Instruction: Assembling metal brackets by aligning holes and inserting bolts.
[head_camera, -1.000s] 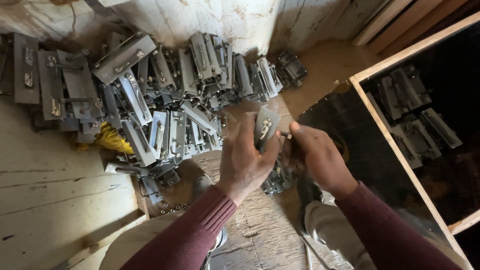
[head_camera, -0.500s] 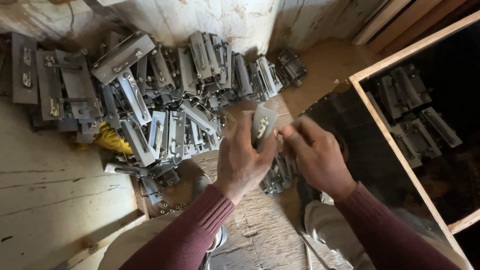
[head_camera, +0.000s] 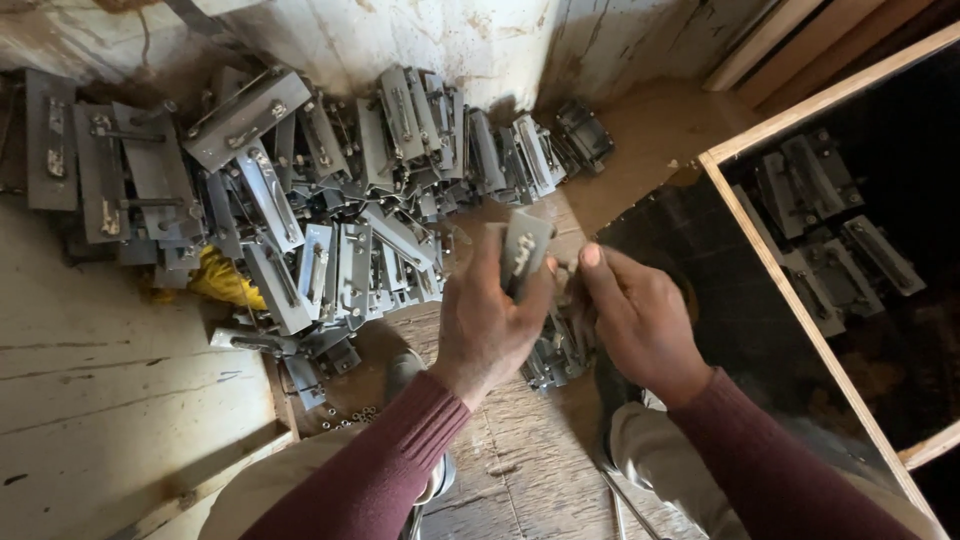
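My left hand (head_camera: 490, 325) grips a small grey metal plate with a latch part (head_camera: 524, 250), held upright above a wooden board. My right hand (head_camera: 635, 315) is right beside it, fingers curled, its thumb and fingertips touching the plate's right edge. Whether the right hand holds a small piece of its own is hidden. Both arms wear dark red sleeves. A small stack of similar metal parts (head_camera: 555, 355) lies just under the hands.
A big heap of grey metal latch plates (head_camera: 330, 200) fills the floor at the left and back, against a pale wall. A yellow cloth (head_camera: 225, 280) lies among them. A wooden-framed box (head_camera: 800, 310) at the right holds several plates. Small nuts (head_camera: 352, 417) lie near my knee.
My right hand has shifted slightly, fingers moving from gripping the plate's side to a looser touch at its edge. The left hand has kept the plate nearly still.
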